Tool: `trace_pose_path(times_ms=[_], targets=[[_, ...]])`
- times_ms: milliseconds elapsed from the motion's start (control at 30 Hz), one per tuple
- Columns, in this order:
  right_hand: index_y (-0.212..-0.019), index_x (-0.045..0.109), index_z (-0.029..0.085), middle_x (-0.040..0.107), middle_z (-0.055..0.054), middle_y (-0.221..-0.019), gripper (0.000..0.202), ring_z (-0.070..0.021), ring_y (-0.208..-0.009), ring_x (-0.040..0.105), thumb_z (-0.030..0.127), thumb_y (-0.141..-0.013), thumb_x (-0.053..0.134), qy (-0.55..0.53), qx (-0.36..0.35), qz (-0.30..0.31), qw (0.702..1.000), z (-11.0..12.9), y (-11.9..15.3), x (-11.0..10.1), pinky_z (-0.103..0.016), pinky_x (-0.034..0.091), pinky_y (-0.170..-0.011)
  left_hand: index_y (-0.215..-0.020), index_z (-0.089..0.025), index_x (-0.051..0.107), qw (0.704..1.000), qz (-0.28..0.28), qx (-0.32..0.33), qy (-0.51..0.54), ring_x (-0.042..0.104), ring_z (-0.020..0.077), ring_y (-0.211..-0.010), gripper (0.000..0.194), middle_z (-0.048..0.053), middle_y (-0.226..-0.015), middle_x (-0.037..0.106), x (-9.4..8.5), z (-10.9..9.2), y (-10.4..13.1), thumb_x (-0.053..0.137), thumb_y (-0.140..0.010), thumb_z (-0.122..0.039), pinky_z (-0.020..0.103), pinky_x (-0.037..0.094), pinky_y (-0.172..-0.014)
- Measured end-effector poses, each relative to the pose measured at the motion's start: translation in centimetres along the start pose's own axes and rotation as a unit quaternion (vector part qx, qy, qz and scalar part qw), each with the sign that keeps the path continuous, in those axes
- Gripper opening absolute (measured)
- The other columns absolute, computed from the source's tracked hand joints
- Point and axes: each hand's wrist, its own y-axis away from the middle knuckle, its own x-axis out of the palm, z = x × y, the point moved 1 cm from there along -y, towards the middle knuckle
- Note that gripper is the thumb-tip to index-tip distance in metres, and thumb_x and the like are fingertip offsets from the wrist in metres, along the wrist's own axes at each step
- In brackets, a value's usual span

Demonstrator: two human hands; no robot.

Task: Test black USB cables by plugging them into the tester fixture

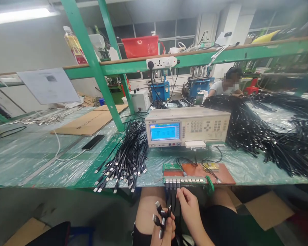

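Note:
My left hand (pixel 169 229) is closed around several black USB cables (pixel 157 220), their metal plugs pointing up and to the left. Just right of it, my right hand (pixel 191 206) pinches a black USB plug (pixel 179 185) at a row of white ports (pixel 192 180) along the front edge of a test board (pixel 227 174). To the left of that plug, several other black plugs (pixel 170 185) sit in neighbouring ports, with their cables hanging down. The far end of the bunch is hidden below my hands.
A bench tester (pixel 186 128) with a lit blue screen stands behind the board. Black cables lie in a pile (pixel 127 153) to its left and a larger heap (pixel 277 133) to its right. A phone (pixel 93 142) and cardboard (pixel 89 120) lie further left. Beyond the shelf sits another person (pixel 224 88).

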Motion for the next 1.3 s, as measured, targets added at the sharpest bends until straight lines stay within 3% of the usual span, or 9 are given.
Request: trace_pose_path(times_ms=[133,233,333,500,600,733,867,1000,1300], targets=[[-0.073,0.062,0.021,0.053,-0.001,-0.069,0.03,-0.0164,-0.064,0.051,0.037,-0.097,0.056,0.075,-0.14,-0.031,0.987,2.5,1.1,-2.6,-0.028,0.039,-0.061,-0.086,-0.017,0.066,0.998,-0.013,0.022,-0.065,0.035,0.009,-0.052,0.056,-0.005,-0.061,0.041,0.1,-0.7,0.4,0.062,-0.084,-0.073,0.024,0.03,-0.05],[-0.096,0.074,0.023,0.063,-0.006,-0.086,0.017,-0.0177,-0.067,0.057,0.036,-0.092,0.065,0.033,-0.175,0.094,0.979,4.3,2.7,-3.0,-0.028,0.044,-0.059,-0.091,-0.017,0.074,0.991,-0.038,0.051,-0.121,0.057,0.0198,-0.07,0.061,0.006,-0.075,0.064,0.0,-0.5,0.5,0.061,-0.082,-0.076,0.031,0.05,-0.066],[-0.096,0.077,0.024,0.065,-0.008,-0.09,0.018,-0.0181,-0.067,0.059,0.038,-0.092,0.067,-0.004,-0.141,0.148,0.979,4.9,3.9,-2.6,-0.029,0.048,-0.059,-0.096,-0.017,0.078,0.98,-0.044,0.069,-0.182,0.066,0.0293,-0.088,0.065,0.013,-0.09,0.074,0.1,-0.6,0.5,0.057,-0.083,-0.078,0.039,0.055,-0.081],[-0.102,0.072,0.02,0.068,-0.007,-0.082,0.041,-0.0167,-0.059,0.056,0.053,-0.101,0.047,-0.116,-0.004,0.038,0.993,3.0,3.1,-3.3,-0.025,0.041,-0.049,-0.096,-0.021,0.078,0.987,-0.029,0.057,-0.148,0.07,0.0272,-0.089,0.058,0.01,-0.094,0.079,0.7,-1.9,0.3,0.052,-0.09,-0.072,0.035,0.055,-0.086],[-0.087,0.066,0.019,0.052,0.001,-0.056,0.051,-0.0131,-0.047,0.043,0.058,-0.103,0.038,-0.099,0.03,0.003,0.995,1.4,1.7,-3.4,-0.025,0.033,-0.048,-0.088,-0.02,0.07,0.992,-0.054,0.072,-0.085,0.065,0.0192,-0.068,0.053,0.001,-0.063,0.065,0.5,-2.0,-0.1,0.052,-0.092,-0.07,0.03,0.054,-0.075],[-0.064,0.051,0.022,0.043,0.004,-0.047,0.058,-0.0126,-0.043,0.04,0.065,-0.1,0.039,-0.051,0.044,0.03,0.997,-0.5,0.5,-1.9,-0.026,0.028,-0.047,-0.092,-0.021,0.061,0.998,-0.019,0.02,-0.054,0.025,0.0081,-0.042,0.055,-0.012,-0.051,0.028,0.2,-0.9,-0.4,0.058,-0.085,-0.075,0.022,0.028,-0.043],[-0.065,0.048,0.023,0.044,0.004,-0.051,0.055,-0.0132,-0.047,0.04,0.065,-0.1,0.041,-0.061,0.037,-0.008,0.997,-1.5,0.2,-0.3,-0.027,0.03,-0.05,-0.106,-0.022,0.056,0.999,0.03,-0.015,-0.026,0.019,0.0061,-0.044,0.064,-0.012,-0.055,0.03,0.5,-0.2,-0.1,0.065,-0.078,-0.078,0.022,0.019,-0.044],[-0.068,0.048,0.023,0.045,0.004,-0.054,0.055,-0.0134,-0.048,0.041,0.066,-0.1,0.038,-0.1,0.064,-0.027,0.993,-1.5,-0.2,0.3,-0.027,0.031,-0.05,-0.098,-0.022,0.055,0.996,0.076,-0.032,0.023,0.01,0.004,-0.044,0.06,-0.013,-0.058,0.025,1.1,-0.8,0.0,0.063,-0.079,-0.079,0.023,0.012,-0.044],[-0.065,0.045,0.023,0.042,0.004,-0.055,0.054,-0.0133,-0.051,0.039,0.063,-0.101,0.039,-0.065,0.042,-0.037,0.996,-2.3,0.5,0.4,-0.027,0.029,-0.053,-0.089,-0.02,0.058,0.997,0.07,0.016,0.003,0.012,0.006,-0.047,0.052,-0.012,-0.058,0.021,1.2,-1.3,-0.2,0.059,-0.087,-0.072,0.026,0.012,-0.048]])
